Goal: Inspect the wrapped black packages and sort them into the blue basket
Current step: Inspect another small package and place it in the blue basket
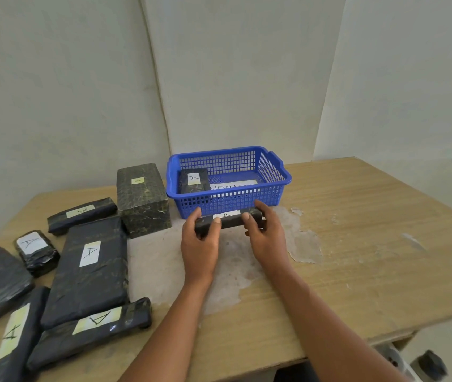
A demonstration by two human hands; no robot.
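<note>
both hands held 1 slim black package by its ends, left hand and right hand curled round it, label up. the blue basket stood just beyond the grip, 1 package inside. more packages lay left of it on the table.

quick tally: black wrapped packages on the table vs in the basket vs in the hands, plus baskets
Packages on the table: 7, such as the tall block
Packages in the blue basket: 1
Packages held by left hand and right hand: 1
Baskets: 1
Total: 10
</note>
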